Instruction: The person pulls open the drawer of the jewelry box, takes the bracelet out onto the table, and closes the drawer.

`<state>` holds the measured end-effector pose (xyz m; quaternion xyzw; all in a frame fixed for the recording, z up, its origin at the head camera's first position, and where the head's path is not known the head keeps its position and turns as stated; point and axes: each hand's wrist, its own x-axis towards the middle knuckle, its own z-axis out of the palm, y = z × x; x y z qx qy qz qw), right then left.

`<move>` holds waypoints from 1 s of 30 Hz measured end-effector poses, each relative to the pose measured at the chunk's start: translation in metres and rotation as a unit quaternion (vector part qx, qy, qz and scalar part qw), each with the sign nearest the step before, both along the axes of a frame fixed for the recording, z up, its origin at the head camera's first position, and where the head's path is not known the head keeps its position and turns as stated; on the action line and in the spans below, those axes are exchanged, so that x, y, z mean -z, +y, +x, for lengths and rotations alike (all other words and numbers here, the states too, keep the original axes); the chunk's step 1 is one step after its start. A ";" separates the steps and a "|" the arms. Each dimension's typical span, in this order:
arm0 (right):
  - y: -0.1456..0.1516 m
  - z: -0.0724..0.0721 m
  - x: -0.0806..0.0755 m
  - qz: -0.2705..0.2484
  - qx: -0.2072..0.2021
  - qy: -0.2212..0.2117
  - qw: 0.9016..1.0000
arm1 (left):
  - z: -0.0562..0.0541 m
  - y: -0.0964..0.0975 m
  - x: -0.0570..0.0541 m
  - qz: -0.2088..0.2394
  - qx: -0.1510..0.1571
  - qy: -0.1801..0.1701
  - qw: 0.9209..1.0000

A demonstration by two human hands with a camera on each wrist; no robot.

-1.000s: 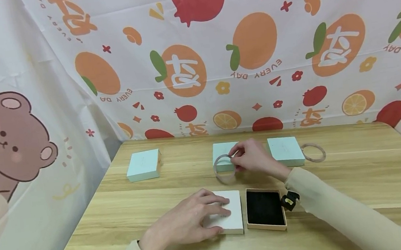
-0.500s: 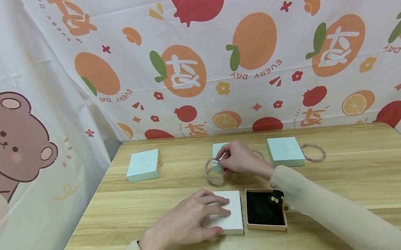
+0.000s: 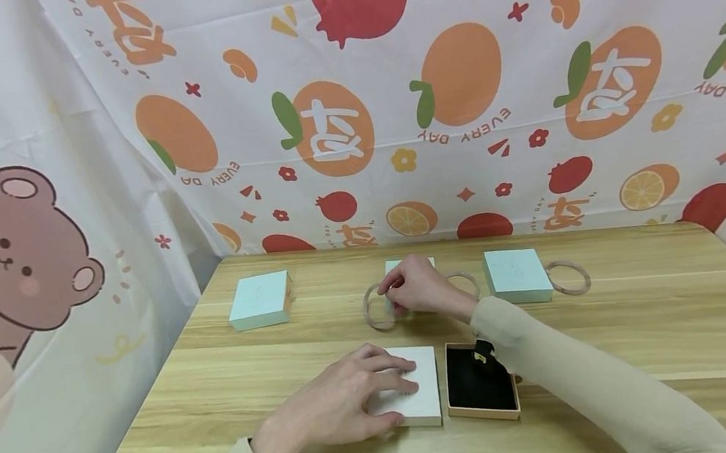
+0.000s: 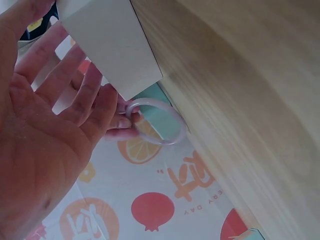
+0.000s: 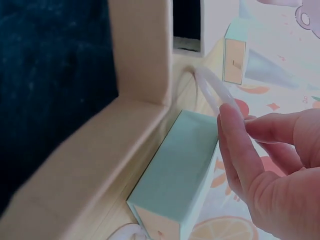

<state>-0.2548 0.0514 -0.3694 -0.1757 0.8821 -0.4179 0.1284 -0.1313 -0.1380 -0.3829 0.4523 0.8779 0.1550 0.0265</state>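
My right hand (image 3: 417, 285) pinches a pale, translucent bangle (image 5: 215, 89) between thumb and fingers. In the head view that bangle is left of the middle mint-green box (image 3: 396, 263), which the hand partly covers. My left hand (image 3: 348, 398) rests on a white box lid (image 3: 426, 397), its fingers spread over the top and the thumb along the near edge. Right beside the lid is an open box bottom (image 3: 475, 395) with a black lining, partly under my right wrist. The left wrist view shows the bangle (image 4: 155, 103) upright beyond the lid's corner.
Another mint-green box (image 3: 260, 296) sits at the back left, and one more mint-green box (image 3: 514, 270) at the back right. A second bangle (image 3: 461, 274) lies behind my right forearm. The third bangle (image 3: 570, 291) lies beside the right box. A printed curtain (image 3: 390, 105) hangs behind the table.
My right hand has moved left with the bangle, from in front of the middle box to its left side. The bangle behind the arm has come into sight. My left hand has stayed still.
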 end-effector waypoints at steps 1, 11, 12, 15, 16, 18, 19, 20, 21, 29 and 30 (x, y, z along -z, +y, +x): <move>-0.001 0.000 0.000 0.005 -0.005 0.006 1.000 | 0.000 0.000 0.000 0.001 0.000 0.001 1.000; -0.005 -0.002 -0.002 0.106 -0.146 0.152 0.972 | 0.000 -0.002 0.001 0.003 0.001 0.007 1.000; -0.005 -0.003 -0.001 0.115 -0.162 0.168 0.966 | 0.000 -0.002 0.001 0.003 0.000 0.006 1.000; -0.008 -0.002 0.002 0.141 -0.200 0.220 0.944 | 0.001 -0.001 0.000 0.003 -0.001 0.002 1.000; -0.008 -0.002 0.003 0.150 -0.209 0.236 0.937 | 0.001 -0.001 0.000 0.004 0.000 0.001 1.000; -0.010 -0.001 0.004 0.169 -0.221 0.267 0.923 | 0.001 -0.001 0.000 0.005 0.003 0.000 1.000; -0.011 0.000 0.004 0.179 -0.225 0.283 0.915 | 0.001 -0.001 0.000 0.006 0.004 0.000 1.000; -0.012 0.000 0.005 0.188 -0.228 0.301 0.907 | 0.001 -0.001 0.000 0.007 0.006 0.002 1.000; -0.013 -0.001 0.006 0.197 -0.229 0.317 0.899 | 0.001 -0.001 0.001 0.007 0.007 0.002 1.000; -0.026 -0.007 0.013 0.254 -0.222 0.365 0.868 | 0.001 -0.001 0.001 0.007 0.007 0.006 1.000; -0.028 -0.008 0.014 0.258 -0.220 0.360 0.869 | 0.000 -0.001 0.001 0.008 0.007 0.009 1.000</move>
